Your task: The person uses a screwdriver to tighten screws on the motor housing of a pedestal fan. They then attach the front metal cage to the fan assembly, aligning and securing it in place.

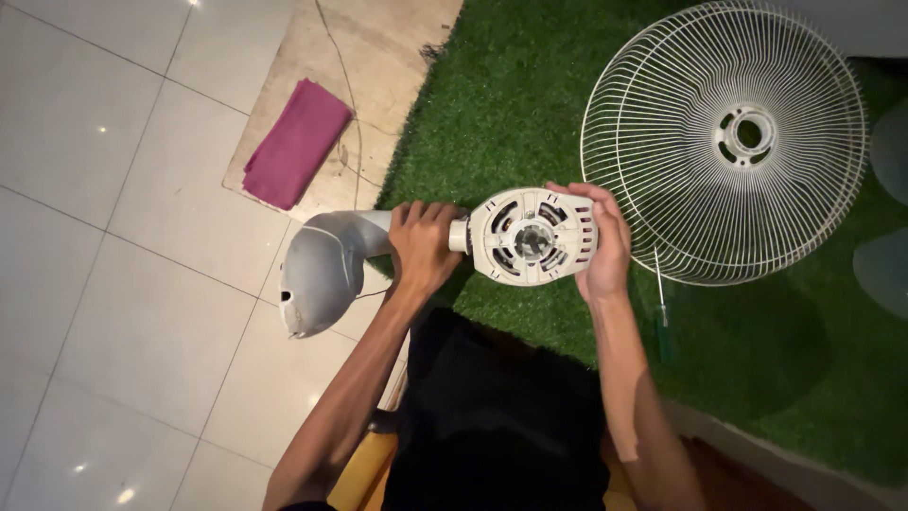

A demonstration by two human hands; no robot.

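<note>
A white fan motor housing (530,237) with open vents and a central shaft faces up at the middle of the head view. My right hand (601,241) cups its right side, fingers curled over the rim. My left hand (423,244) is wrapped around the neck joining the motor to the grey fan base (322,270), which lies tipped at the left over the tiles. A round white wire fan guard (724,142) lies flat on the green artificial grass (501,95) to the upper right, apart from both hands.
A screwdriver (660,289) with a green handle lies on the grass just right of my right wrist. A folded magenta cloth (298,142) rests on a beige mat (378,57) beside a thin cable. White glossy floor tiles (104,284) fill the left.
</note>
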